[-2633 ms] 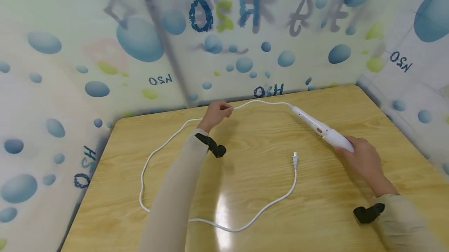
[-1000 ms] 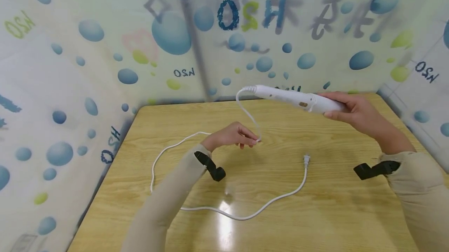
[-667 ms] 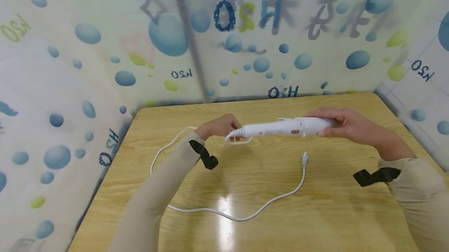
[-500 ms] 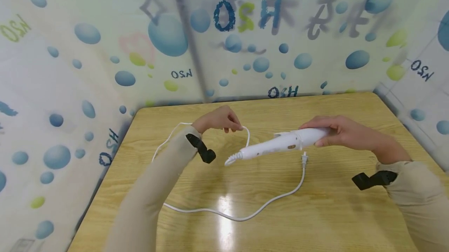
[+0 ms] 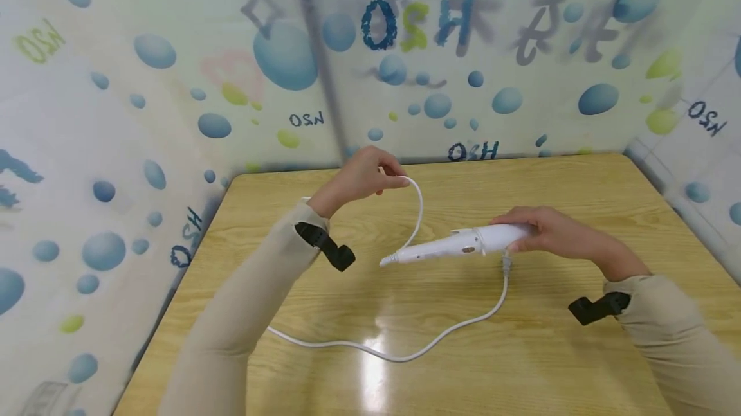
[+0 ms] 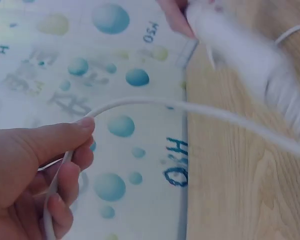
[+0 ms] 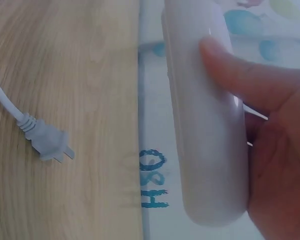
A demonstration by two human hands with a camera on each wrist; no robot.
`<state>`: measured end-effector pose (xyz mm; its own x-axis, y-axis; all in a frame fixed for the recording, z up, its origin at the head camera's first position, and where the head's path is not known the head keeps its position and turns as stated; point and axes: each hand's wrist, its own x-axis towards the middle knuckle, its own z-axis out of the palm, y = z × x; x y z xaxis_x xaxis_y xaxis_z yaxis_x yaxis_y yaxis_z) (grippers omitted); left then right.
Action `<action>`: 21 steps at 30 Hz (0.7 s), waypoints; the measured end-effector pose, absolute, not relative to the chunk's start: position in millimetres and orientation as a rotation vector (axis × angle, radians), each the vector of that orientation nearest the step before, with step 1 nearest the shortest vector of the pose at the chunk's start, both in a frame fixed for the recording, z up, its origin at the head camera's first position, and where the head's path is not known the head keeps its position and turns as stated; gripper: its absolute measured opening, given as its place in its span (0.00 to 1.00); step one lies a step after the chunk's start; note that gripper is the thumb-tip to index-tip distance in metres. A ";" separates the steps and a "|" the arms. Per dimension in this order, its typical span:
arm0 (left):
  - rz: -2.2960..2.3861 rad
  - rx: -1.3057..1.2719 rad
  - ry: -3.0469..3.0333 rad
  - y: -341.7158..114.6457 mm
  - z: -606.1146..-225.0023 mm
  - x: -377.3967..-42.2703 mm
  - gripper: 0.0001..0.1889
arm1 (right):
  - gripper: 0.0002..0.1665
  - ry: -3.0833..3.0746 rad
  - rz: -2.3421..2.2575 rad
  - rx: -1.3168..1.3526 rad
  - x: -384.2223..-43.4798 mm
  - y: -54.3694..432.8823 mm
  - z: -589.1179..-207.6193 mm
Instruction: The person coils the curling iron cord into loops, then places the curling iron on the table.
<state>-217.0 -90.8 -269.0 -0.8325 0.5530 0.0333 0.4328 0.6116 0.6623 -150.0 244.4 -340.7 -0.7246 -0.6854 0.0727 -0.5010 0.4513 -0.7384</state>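
Note:
My right hand (image 5: 550,236) grips the thick, rounded end of a white hair styling iron (image 5: 448,245), held above the table with its corded end pointing left. In the right wrist view, the thumb presses on the smooth white barrel (image 7: 205,125). Farther back and to the left, my left hand (image 5: 367,175) pinches the iron's white cord (image 5: 420,207) between thumb and fingers. The cord (image 6: 140,101) bends over from that hand to the iron in the left wrist view, also running down across the curled fingers. The two-prong plug (image 7: 47,140) lies on the table.
The wooden table (image 5: 556,364) backs onto a wall covering (image 5: 492,49) with blue and green spots. A long loop of cord (image 5: 399,359) lies across the tabletop. Black wrist cameras sit on both sleeves, and light glares off the table's front middle.
The iron has been lifted off the table and turned, its corded end now pointing left. Lately the right hand moved slightly left and down, while the left hand rose toward the back, pulling up cord.

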 end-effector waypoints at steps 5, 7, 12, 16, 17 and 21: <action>1.110 0.881 2.722 -88.7 -260.7 -196.5 0.06 | 0.26 2.547 -1.124 -0.865 -152.1 241.6 -346.1; 1.165 0.912 2.748 -90.2 -259.3 -188.7 0.06 | 0.26 2.584 -1.114 -0.822 -152.8 241.6 -347.0; 1.266 0.958 2.838 -98.3 -261.4 -171.3 0.06 | 0.28 2.674 -1.102 -0.677 -154.3 242.4 -346.8; 1.327 0.928 2.869 -106.0 -269.0 -158.6 0.07 | 0.29 2.727 -1.125 -0.590 -155.8 241.4 -345.2; 1.354 0.921 2.863 -107.8 -271.9 -155.8 0.07 | 0.29 2.738 -1.134 -0.577 -156.3 240.8 -344.7; 1.448 0.861 2.821 -114.7 -286.2 -146.2 0.07 | 0.30 2.773 -1.164 -0.534 -158.2 238.3 -342.0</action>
<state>-146.2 -114.7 -286.2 -0.8532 0.3844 0.3526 0.5106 0.4772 0.7152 -158.2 238.3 -342.0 -0.9353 -0.3497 0.0542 -0.2836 0.6491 -0.7058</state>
